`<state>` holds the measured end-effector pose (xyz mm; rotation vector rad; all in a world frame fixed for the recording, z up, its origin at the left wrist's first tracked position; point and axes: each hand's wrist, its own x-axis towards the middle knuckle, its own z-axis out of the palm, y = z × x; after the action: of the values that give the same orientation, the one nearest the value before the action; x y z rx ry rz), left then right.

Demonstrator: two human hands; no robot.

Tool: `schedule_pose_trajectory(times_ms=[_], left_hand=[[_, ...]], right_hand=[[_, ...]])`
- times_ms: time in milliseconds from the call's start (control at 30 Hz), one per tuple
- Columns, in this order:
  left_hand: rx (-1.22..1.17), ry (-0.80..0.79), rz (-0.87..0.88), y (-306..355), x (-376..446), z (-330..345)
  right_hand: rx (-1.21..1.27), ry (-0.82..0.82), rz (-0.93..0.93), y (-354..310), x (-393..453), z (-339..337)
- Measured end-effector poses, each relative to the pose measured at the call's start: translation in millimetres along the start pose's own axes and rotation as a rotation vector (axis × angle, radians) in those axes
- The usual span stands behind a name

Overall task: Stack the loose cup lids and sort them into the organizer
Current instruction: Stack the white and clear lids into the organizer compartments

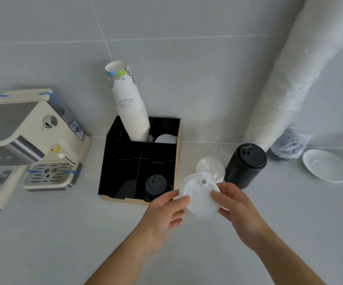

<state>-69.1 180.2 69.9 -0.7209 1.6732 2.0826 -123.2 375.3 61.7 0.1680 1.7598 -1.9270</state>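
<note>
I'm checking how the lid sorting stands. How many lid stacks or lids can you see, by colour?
White: 3, one held by both hands, one stack on the counter, one in the organizer.
Black: 2, a counter stack, an organizer stack.
Total: 5

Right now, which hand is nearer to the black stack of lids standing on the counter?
Right. The right hand is just below the black stack of lids, gripping the white lid. The left hand is farther left, across that lid.

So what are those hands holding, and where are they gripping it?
A white cup lid, pinched at opposite edges of its rim by the left hand and the right hand.
</note>
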Motion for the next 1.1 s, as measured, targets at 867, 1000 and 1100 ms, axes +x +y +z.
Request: schedule_pose_trajectory(times_ms=[867, 1000, 1100], left_hand=[[-0.235, 0.083, 0.181, 86.7, 10.6, -89.0], [-0.294, 0.113, 0.181, 94.9, 29.8, -97.8], [-0.319, 0.095, 0.171, 106.5, 50.0, -102.2]], right_hand=[[-0.114, 0.04, -0.053, -95.3, 63.0, 134.0], [-0.191, -0.003, -0.03, -102.1, 81.0, 143.8], [-0.246, 0.018, -0.028, -114.5, 100.4, 144.5]])
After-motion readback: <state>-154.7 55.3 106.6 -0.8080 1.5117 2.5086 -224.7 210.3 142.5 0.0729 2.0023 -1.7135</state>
